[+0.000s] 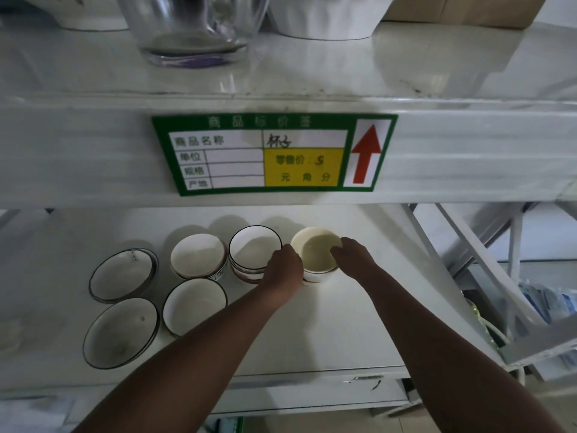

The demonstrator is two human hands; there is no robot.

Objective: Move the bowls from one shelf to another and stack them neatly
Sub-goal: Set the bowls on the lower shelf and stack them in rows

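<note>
White metal shelving fills my view, a green price tag point(274, 154) on the upper ledge and the lower shelf point(359, 323) carrying the bowls. My left hand point(282, 267) and right hand point(351, 256) both curl round the cream bowl point(317, 253), which sits on another bowl at about 1 o'clock on the shelf, just beside the black-rimmed stack point(254, 253) at 12. More bowls stand from 9 to 11 o'clock. I judge these to be glazed ceramic: stiff, fairly heavy for their size, slick and quick to chip, so opposite sides of the rim and wall look the safest hold, with a straight lift and a gentle set-down. My fingertips are hidden behind the bowl. How many bowls lie under it I cannot tell; the glass point(190, 29) above is cut off.
</note>
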